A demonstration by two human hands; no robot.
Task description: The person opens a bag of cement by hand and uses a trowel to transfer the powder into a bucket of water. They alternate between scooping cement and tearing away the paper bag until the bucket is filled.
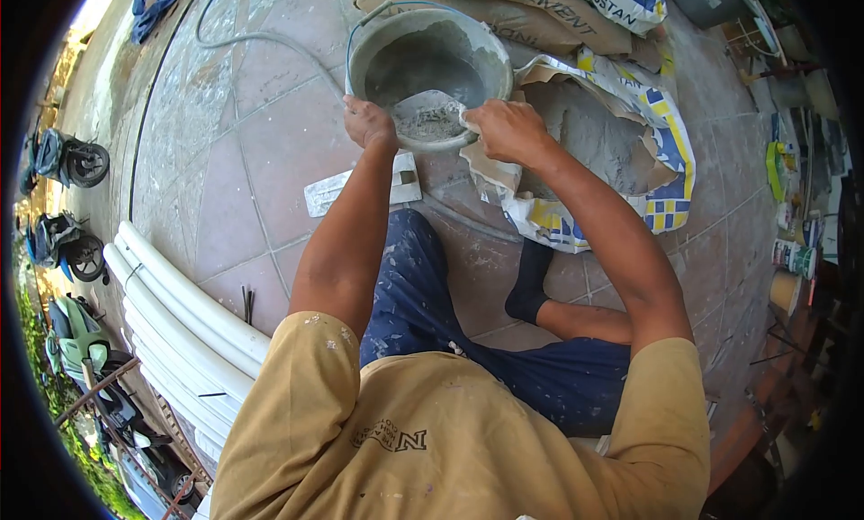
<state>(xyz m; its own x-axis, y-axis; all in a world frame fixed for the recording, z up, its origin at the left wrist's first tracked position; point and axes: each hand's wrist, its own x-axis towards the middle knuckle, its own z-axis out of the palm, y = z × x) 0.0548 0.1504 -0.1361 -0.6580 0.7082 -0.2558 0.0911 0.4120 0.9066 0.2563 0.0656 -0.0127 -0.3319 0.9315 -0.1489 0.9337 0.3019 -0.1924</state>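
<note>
A round grey bucket with a thin blue handle stands in front of me, its inside coated in wet-looking cement. My left hand grips its near left rim. At the near right rim my right hand is closed around a trowel, whose handle the fingers mostly hide. The trowel blade lies over the bucket opening and carries grey, crumbly powder. Right of the bucket, a torn-open cement bag holds grey powder. A flat plastering trowel rests on the floor below my left hand.
Stacked cement bags lie beyond the bucket. A grey hose runs across the tiled floor. White pipes lie at the left, with parked motorbikes farther out. Tools and containers line the right side.
</note>
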